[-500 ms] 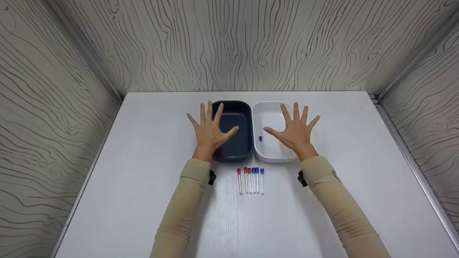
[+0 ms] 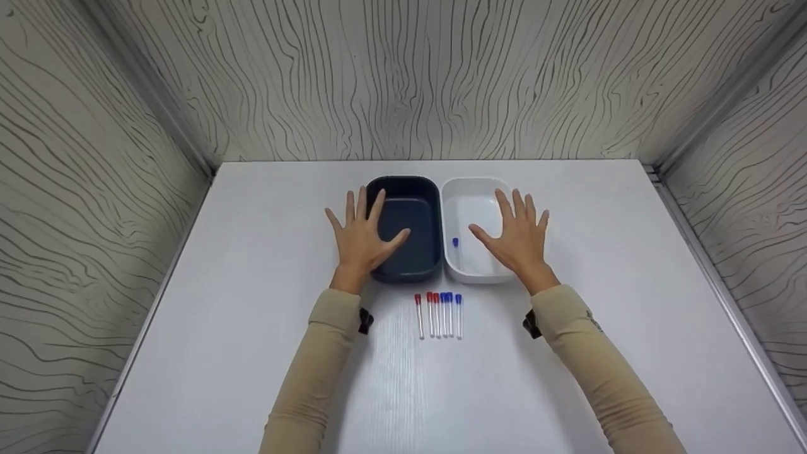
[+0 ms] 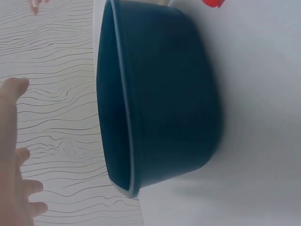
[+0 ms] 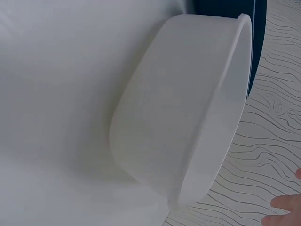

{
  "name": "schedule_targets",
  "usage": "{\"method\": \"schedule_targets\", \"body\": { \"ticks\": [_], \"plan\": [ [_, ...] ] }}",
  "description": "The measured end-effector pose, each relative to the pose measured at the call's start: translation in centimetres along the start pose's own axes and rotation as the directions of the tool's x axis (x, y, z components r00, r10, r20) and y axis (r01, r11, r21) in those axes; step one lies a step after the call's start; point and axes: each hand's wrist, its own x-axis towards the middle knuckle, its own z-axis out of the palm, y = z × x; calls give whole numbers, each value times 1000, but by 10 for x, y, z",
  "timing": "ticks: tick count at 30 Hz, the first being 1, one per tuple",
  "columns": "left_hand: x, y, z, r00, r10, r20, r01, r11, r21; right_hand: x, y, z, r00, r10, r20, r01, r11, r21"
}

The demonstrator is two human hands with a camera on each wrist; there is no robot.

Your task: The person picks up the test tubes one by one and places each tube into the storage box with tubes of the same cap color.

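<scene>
My left hand [image 2: 360, 244] is spread with straight fingers over the left side of a dark blue bin [image 2: 413, 236], holding nothing. Over the right side of a white bin [image 2: 473, 275], my right hand [image 2: 521, 243] hangs with its fingers apart, also holding nothing. One blue-capped tube [image 2: 456, 242] lies inside the white bin, its clear body hard to make out. In front of the bins lie three red-capped tubes [image 2: 431, 315] and three blue-capped tubes [image 2: 459, 318], side by side with caps toward the bins. Both wrist views show the fingers above the bin rims.
The two bins stand side by side on a white table [image 2: 252, 284]. Wood-grain panels [image 2: 403, 82] enclose it at the back and both sides. Small black devices [image 2: 365, 320] sit at both wrists.
Both hands have drawn slightly back toward me, and the right hand's fingers are less widely spread. The head view has shifted a little. The tubes and bins stay in place.
</scene>
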Motion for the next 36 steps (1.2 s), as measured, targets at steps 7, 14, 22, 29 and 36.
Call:
{"method": "schedule_targets", "body": {
  "ticks": [7, 14, 22, 29, 36],
  "plan": [
    [-19, -10, 13, 995, 4, -99, -18, 990, -143, -19, -1, 11, 993, -50, -108, 64, 989, 134],
    [-36, -21, 30, 975, 8, -221, -70, 959, -276, -41, 0, 22, 988, -92, -124, 120, 962, 245],
    [-55, -35, 57, 994, -81, -71, 13, 742, -670, -75, -6, 36, 978, -175, -109, 202, 924, 324],
    [-59, -43, 76, 992, -109, 57, 102, 467, -879, -96, -10, 52, 973, -231, -20, 221, 895, 387],
    [-67, -48, 78, 970, -73, 230, 241, 321, -916, -107, -12, 65, 951, -276, 137, 218, 917, 336]
  ]
}}
